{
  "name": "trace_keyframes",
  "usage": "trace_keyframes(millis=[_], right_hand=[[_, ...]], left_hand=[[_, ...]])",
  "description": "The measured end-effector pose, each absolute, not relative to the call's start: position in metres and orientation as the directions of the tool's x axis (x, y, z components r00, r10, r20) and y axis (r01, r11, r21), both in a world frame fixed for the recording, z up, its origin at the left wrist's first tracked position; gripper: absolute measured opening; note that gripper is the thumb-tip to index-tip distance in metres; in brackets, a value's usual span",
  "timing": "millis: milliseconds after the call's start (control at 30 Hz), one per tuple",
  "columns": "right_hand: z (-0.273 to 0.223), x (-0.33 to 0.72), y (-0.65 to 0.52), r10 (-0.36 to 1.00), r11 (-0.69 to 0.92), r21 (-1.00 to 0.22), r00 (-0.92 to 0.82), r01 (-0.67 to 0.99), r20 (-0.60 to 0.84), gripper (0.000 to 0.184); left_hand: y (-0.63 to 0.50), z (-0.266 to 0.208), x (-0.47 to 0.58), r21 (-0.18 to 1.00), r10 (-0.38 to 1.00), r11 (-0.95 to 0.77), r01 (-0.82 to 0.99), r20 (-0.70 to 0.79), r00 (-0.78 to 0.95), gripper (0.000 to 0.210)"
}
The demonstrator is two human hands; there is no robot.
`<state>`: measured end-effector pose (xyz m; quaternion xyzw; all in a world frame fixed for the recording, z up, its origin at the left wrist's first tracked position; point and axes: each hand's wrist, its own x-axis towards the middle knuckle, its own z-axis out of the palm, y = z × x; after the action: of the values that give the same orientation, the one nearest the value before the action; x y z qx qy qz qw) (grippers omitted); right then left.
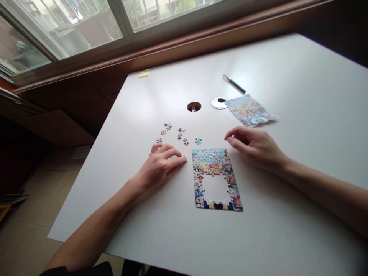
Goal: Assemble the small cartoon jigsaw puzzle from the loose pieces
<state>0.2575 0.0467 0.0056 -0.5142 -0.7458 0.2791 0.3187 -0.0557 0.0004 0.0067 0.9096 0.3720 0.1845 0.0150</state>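
Note:
A partly assembled jigsaw puzzle (211, 155) with a blue title strip lies on the white table, its border joined around a blank middle. Left of it, my left hand (159, 163) rests low over the table with fingers spread. One fingertip is at a small puzzle piece (185, 157), mostly covered. Several loose pieces lie beyond that hand, among them a light blue piece (198, 141) above the puzzle's top edge. My right hand (254, 147) hovers or rests right of the puzzle, fingers loosely curled, thumb and forefinger slightly apart with nothing visible between them.
A picture sheet (251, 110) matching the puzzle lies beyond my right hand, beside a metal ring cover (219, 103). Behind it is a black-and-silver pen (234, 83). The table (155, 230) has a round cable hole (194, 107) and a yellow sticky note (143, 73).

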Motion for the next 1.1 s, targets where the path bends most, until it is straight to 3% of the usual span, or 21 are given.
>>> trace_keyframes(millis=[167, 467, 700, 1100], right_hand=[[0.006, 0.257, 0.047, 0.944, 0.318, -0.748, -0.269, 0.583, 0.192, 0.014], [0.006, 0.257, 0.046, 0.947, 0.307, -0.762, -0.265, 0.57, 0.183, 0.014], [0.009, 0.255, 0.045, 0.948, 0.301, -0.76, -0.264, 0.575, 0.176, 0.013], [0.009, 0.253, 0.045, 0.94, 0.328, -0.753, -0.273, 0.571, 0.203, 0.009]], left_hand=[[-0.002, 0.009, -0.052, 0.193, 0.746, -0.644, 0.74, 0.374, 0.552, 0.018], [0.001, 0.003, -0.052, 0.234, 0.755, -0.641, 0.731, 0.367, 0.544, 0.01], [-0.012, 0.014, -0.033, 0.269, 0.716, -0.678, 0.684, 0.452, 0.532, 0.005], [-0.024, 0.004, -0.006, 0.247, 0.654, -0.747, 0.617, 0.436, 0.618, 0.007]])
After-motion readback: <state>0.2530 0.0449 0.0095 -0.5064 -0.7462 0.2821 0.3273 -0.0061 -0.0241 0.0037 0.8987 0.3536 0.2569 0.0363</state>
